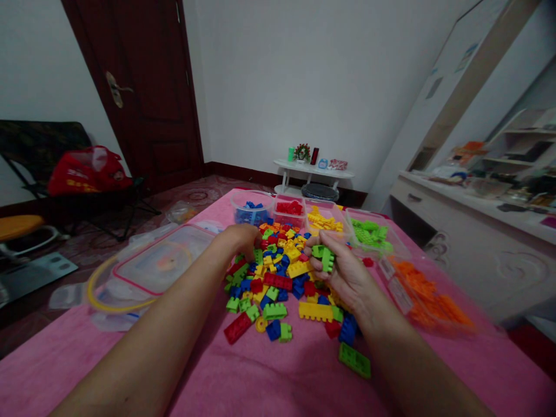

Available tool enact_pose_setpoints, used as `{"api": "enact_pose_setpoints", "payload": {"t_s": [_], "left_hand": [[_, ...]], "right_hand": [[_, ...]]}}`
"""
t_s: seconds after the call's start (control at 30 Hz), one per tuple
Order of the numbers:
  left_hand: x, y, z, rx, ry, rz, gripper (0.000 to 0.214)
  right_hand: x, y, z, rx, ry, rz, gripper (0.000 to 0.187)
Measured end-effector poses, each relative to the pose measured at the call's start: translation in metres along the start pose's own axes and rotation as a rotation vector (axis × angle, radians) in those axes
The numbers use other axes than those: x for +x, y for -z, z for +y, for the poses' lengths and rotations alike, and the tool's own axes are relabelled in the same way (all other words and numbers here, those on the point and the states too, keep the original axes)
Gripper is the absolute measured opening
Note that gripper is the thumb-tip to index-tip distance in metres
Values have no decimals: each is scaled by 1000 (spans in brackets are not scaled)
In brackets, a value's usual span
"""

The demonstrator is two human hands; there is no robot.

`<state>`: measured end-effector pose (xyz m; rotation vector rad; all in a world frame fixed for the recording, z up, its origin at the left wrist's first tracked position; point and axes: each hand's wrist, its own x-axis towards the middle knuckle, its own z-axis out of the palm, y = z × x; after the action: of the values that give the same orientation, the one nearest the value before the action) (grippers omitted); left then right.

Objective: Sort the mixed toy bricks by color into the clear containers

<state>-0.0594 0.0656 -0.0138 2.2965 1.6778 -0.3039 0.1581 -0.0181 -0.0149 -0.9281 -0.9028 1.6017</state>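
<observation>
A heap of mixed toy building bricks (278, 282) in red, yellow, blue, green and orange spreads over the pink cloth. My right hand (347, 269) is turned palm up at the right side of the heap, its fingers closed round several light green bricks (324, 258). At the heap's left side, my left hand (244, 236) reaches down with bent fingers drawn together among the bricks. Its fingertips are mostly hidden, close to a green brick (258, 256). Nearest me lie a flat green brick (355, 360) and a red brick (238, 328).
Behind the heap stand clear tubs of blue (252, 214), red (289, 208), yellow (324, 220) and green bricks (369, 233). A clear box of orange bricks (428, 295) is on the right. Clear lids (158, 260) are stacked left, under my forearm's reach.
</observation>
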Motion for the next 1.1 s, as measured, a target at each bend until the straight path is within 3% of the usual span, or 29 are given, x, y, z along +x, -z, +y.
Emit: {"api": "enact_pose_setpoints", "payload": {"t_s": [0.17,0.33,0.47,0.6,0.73,0.83,0.97,1.1], "left_hand": [[-4,2,13,151,35,80,47],[-18,16,13,83,75,64,49],[-34,30,18,29,-5,280,44],[-50,36,43,4,-95,485,43],[-56,29,71,-34,-183,581,40],[-52,24,76,-87,-250,620,37],[-42,23,65,-234,-348,600,33],[-38,26,62,-483,-434,605,30]], "right_hand": [[-1,-1,0,-22,-5,1,28],[1,1,2,-35,4,-10,27],[2,0,7,-74,-22,6,28],[0,-6,11,-162,-28,14,36],[-1,-7,13,-354,64,6,39],[2,0,11,-439,92,19,34],[5,7,5,-334,61,-59,27],[6,9,0,18,21,25,17]]}}
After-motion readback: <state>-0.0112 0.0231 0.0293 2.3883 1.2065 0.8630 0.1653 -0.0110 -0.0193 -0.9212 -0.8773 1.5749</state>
